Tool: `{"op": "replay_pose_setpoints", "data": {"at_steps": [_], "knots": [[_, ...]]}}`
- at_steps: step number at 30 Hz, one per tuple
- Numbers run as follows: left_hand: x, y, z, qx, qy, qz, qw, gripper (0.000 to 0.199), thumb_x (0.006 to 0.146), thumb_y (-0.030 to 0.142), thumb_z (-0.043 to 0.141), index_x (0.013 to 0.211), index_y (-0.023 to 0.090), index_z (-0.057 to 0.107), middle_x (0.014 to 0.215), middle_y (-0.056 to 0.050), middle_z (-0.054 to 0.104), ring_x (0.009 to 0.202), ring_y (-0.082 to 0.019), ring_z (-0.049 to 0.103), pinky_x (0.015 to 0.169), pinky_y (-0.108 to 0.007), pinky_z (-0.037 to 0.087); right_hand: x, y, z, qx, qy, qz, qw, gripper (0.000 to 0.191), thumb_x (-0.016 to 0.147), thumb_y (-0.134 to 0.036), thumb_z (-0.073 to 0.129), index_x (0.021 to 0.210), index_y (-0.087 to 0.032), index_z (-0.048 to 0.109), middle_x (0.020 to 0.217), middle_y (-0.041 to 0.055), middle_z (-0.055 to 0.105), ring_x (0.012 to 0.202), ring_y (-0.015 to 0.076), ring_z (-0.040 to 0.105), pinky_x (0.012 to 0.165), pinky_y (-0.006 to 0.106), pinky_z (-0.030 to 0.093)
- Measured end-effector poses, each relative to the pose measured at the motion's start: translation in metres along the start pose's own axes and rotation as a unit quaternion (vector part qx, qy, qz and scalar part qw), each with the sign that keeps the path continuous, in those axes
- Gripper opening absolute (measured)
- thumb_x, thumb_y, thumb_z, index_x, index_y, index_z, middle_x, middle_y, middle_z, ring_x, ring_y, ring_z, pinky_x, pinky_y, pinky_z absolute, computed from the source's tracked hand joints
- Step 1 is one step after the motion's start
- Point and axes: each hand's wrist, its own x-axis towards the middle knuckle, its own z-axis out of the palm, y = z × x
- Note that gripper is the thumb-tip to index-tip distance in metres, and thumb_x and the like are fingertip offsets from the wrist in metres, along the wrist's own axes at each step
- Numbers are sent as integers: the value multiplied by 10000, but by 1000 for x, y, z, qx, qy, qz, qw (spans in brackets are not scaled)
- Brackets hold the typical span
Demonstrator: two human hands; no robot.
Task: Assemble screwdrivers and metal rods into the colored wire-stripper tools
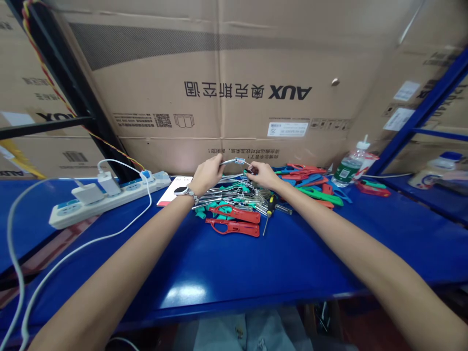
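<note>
In the head view, I am pinching a slim silvery rod (pixel 228 161) in my left grip (pixel 207 175), fingers closed on it, its blue-and-white labelled end (pixel 240 161) pointing right. My right grip (pixel 264 176) is curling its fingertips just beside that end; I cannot tell whether they are closing on anything. The rod is hovering above piled metal rods (pixel 215 198). Two red lighter casings (pixel 234 227) are lying near a yellow-and-black screwdriver (pixel 271 204) on the blue desk (pixel 219 273).
</note>
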Motion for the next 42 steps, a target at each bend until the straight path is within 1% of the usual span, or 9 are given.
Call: {"op": "replay_pose_setpoints", "data": {"at_steps": [6,10,15,19,23,28,31,37,42], "knots": [[2,3,-5,43,-37,-11,998,207,1007,281,448,1037,182,626,1006,-111,730,965,-271,688,782,-335,479,6,-7,7,72,-51,43,995,148,805,-223,739,926,-141,762,836,40,740,786,159,648,745,252,457],[3,5,-7,65,-21,-7,998,218,1013,269,441,1049,174,634,1027,-126,724,977,-282,683,793,-350,481,10,-12,14,53,-56,59,995,141,786,-222,728,908,-172,776,807,24,728,776,170,642,736,263,451],[2,9,-10,83,-9,-2,997,227,1013,241,436,1068,164,642,1050,-139,712,996,-288,676,836,-367,484,12,-19,15,33,-42,73,996,195,768,-350,762,855,-175,764,774,27,713,771,190,637,727,276,453],[1,9,-10,87,-4,3,996,229,1006,223,436,1060,170,652,1067,-141,709,1034,-297,670,874,-376,482,16,-18,12,41,-49,98,993,135,740,-240,752,836,-150,778,779,48,739,787,193,662,746,267,477],[1,10,-9,81,1,-2,997,233,1007,230,438,1071,172,655,1090,-146,706,1062,-308,667,886,-382,482,20,-15,13,56,-50,117,990,157,749,-188,701,864,-146,798,813,50,762,817,202,683,752,268,499],[1,12,-10,78,2,-1,997,232,1007,229,444,1068,170,660,1088,-146,706,1069,-304,665,899,-387,482,20,-9,14,94,-68,130,985,208,771,-115,625,874,-150,802,824,47,782,787,168,698,726,237,515],[1,12,-12,82,2,-5,997,233,1010,230,441,1069,168,658,1080,-147,707,1062,-303,667,892,-389,487,17,-7,12,103,-71,137,983,194,794,-129,619,874,-142,795,842,59,784,784,166,694,715,238,510],[2,13,-10,89,5,1,996,225,1005,225,444,1054,171,657,1058,-142,710,1050,-299,666,877,-388,495,10,-15,10,68,-50,134,987,156,756,-288,758,827,-151,783,788,48,745,810,197,680,746,270,494],[3,13,-8,85,11,3,996,227,1007,242,442,1041,174,656,1051,-143,707,1046,-302,664,870,-393,495,10,-18,14,50,-41,123,990,119,731,-155,717,825,-157,789,755,21,730,823,198,683,758,261,483]]}}
